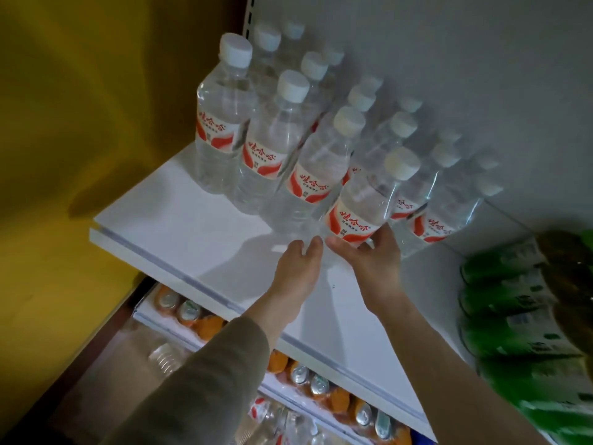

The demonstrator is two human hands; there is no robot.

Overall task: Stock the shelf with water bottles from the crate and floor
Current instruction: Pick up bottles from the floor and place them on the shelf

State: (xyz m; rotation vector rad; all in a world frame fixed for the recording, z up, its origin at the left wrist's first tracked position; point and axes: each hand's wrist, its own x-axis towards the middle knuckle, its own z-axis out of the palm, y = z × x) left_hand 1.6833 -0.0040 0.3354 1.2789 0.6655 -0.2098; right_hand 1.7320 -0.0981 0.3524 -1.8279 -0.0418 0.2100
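Note:
Several clear water bottles with white caps and red-and-white labels stand in rows on the white shelf (192, 220), filling its back and middle. My right hand (373, 258) is closed around the lower part of the front bottle (362, 207), which leans slightly and stands at the right end of the front row. My left hand (300, 268) reaches in beside it, fingertips against the clear base of the neighbouring bottle (313, 175) without wrapping it. The front of the shelf is bare. No crate or floor bottles show clearly.
Green bottles (513, 303) lie stacked at the right end of the same shelf, close to my right arm. Orange drink cans (321, 387) line the lower shelf under the front edge. A yellow wall (64, 123) closes the left side; a white back panel stands behind the bottles.

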